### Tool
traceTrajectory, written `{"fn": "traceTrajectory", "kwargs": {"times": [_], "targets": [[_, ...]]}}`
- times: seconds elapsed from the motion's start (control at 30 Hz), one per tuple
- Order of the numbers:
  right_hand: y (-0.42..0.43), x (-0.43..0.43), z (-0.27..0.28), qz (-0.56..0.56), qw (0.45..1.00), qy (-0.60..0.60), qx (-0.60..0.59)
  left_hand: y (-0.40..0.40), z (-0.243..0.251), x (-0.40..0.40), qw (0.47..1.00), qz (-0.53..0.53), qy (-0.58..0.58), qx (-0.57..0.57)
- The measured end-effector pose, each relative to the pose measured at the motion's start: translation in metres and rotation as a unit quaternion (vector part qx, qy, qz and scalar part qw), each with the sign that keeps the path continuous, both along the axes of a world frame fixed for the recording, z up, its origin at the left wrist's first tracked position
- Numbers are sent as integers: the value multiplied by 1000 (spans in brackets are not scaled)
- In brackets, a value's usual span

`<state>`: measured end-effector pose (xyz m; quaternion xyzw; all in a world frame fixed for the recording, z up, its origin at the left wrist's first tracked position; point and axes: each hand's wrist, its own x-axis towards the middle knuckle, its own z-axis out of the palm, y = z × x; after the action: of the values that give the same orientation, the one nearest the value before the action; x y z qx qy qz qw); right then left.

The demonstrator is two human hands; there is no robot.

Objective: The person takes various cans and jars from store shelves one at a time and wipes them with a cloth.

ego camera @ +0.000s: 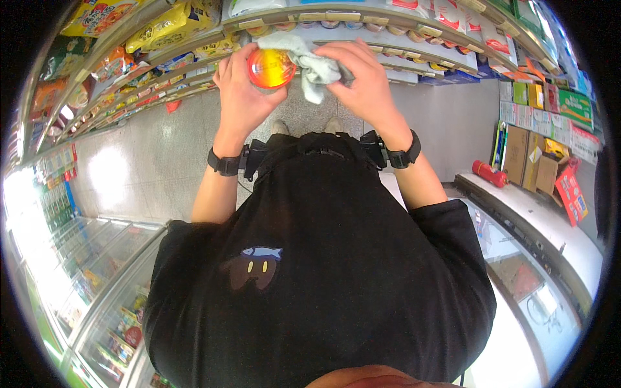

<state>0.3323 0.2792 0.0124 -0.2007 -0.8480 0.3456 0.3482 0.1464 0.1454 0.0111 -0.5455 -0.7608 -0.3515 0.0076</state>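
Observation:
My left hand (242,92) is wrapped around a round container (271,69) with a red rim and a shiny yellow-orange top, held up in front of the shelves. A crumpled pale grey-green cloth (318,68) is pinched in my right hand (361,80). One end of the cloth lies against the upper right edge of the container; the rest bunches below my right fingers. The container's sides are mostly hidden by my hand and by the steep view.
Store shelves (388,46) with tins and bags run along the front. Packaged snacks fill the left shelves (140,72). Glass-topped cases (126,262) stand at left. A red fire extinguisher (490,173) lies on a ledge near cardboard boxes (516,155) at right. Tiled floor (179,165) shows below.

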Motion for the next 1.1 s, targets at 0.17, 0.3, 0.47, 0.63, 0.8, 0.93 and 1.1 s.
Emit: {"fn": "traceTrajectory", "kwargs": {"times": [0.17, 0.3, 0.47, 0.63, 0.8, 0.93, 1.1], "targets": [[9, 9, -18, -19, 999, -15, 33, -6, 6, 9, 996, 30, 79, -12], [6, 4, -13, -52, 998, -21, 26, -12, 14, 12, 991, 27, 130, 22], [3, -14, -16, 4, 995, -20, 99, -19, 27, -1, 983, 37, 181, 10], [-10, -37, -9, -47, 985, 29, 166, -33, 22, -25, 986, 42, 156, 39], [-32, -60, -1, -47, 974, 53, 213, -44, 18, -42, 987, 31, 149, 57], [-49, -71, -14, 4, 981, 28, 190, -54, 20, -60, 988, 66, 88, 106], [-56, -90, -14, -2, 985, 74, 153, -57, 18, -83, 985, 27, -47, 166]]}}
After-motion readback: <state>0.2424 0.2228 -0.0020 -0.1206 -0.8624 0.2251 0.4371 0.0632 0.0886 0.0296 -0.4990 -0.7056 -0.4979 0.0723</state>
